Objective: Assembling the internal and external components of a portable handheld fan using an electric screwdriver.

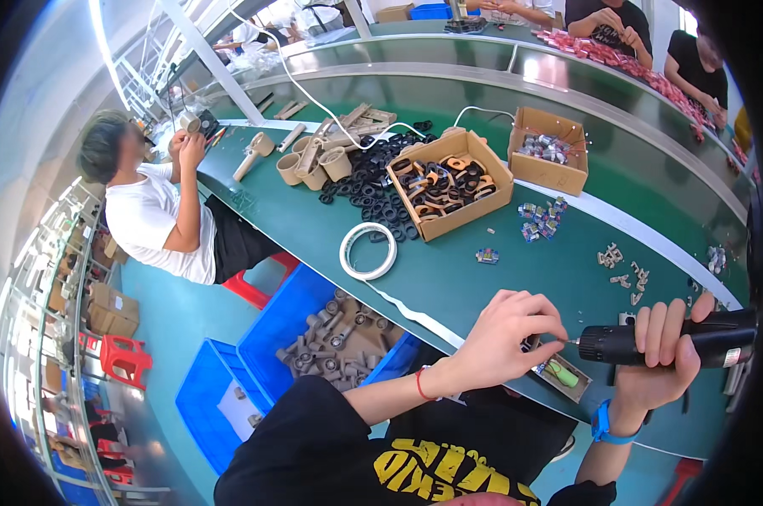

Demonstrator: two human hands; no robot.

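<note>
My right hand (660, 363) is wrapped around a black electric screwdriver (622, 341), held level with its bit pointing left. Close by, my left hand (512, 333) pinches thumb and finger together at the bit's tip; whatever sits between them is too small to make out. Under the left hand, at the table's near edge, lies an open tan housing (577, 386) with a light green part (562, 373) inside. The left fingers partly cover its far end.
On the green table (449, 282) are a tape roll (368, 251), a box of black and orange rings (461, 223), loose black rings (373, 185), a box of small motors (550, 173), circuit boards (541, 219) and clips (638, 278). A blue bin (272, 333) stands below; a co-worker (158, 202) sits left.
</note>
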